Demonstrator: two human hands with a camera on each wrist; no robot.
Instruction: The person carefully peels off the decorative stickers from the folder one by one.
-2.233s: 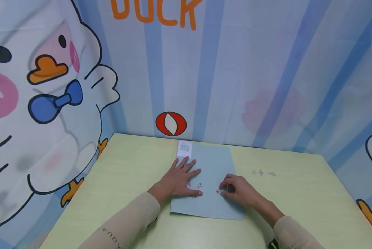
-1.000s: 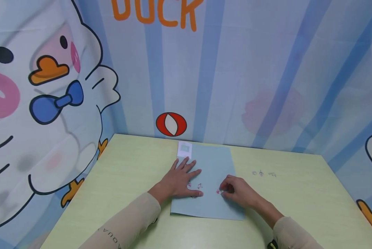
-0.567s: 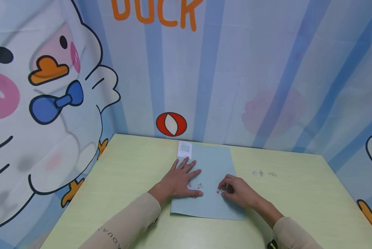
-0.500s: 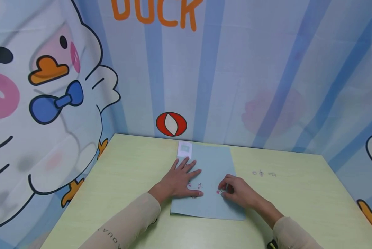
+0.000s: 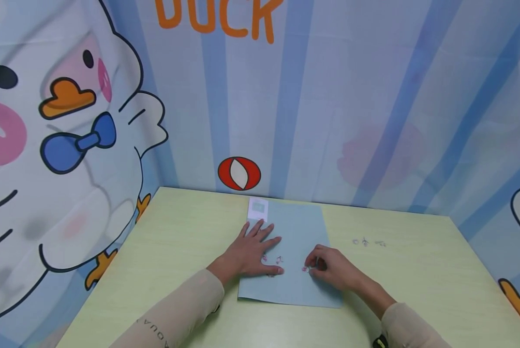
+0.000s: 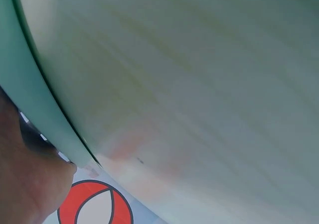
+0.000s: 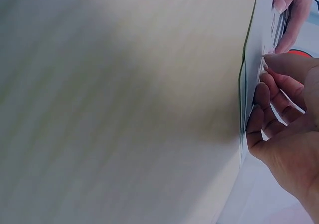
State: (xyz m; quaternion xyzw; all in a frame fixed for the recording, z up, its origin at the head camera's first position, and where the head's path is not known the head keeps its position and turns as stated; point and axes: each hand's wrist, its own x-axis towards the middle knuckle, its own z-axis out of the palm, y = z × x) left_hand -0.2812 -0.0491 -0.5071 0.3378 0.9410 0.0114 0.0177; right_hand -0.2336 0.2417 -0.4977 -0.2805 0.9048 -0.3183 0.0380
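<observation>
A light blue sheet or folder (image 5: 296, 227) lies on the table, a small pale label (image 5: 258, 208) at its far left corner. My left hand (image 5: 253, 251) rests flat on its left part with fingers spread. Beside the thumb are small pink figures (image 5: 279, 260), too small to tell whether loose pieces or marks. On the sheet's right part, my right hand (image 5: 334, 266) pinches a tiny pink-and-white piece (image 5: 305, 268) between thumb and index finger. In the right wrist view the right hand's other fingers (image 7: 256, 117) curl against the sheet's edge; the piece is mostly hidden.
Several small purplish and greenish pieces (image 5: 365, 241) lie on the pale yellow table (image 5: 416, 270), right of the sheet. A printed cloth backdrop (image 5: 320, 96) with a duck hangs behind the far table edge. The left wrist view mostly shows the tabletop (image 6: 174, 84).
My right fingertips and the tiny pink piece have shifted very slightly toward me. My left hand has stayed in place on the sheet.
</observation>
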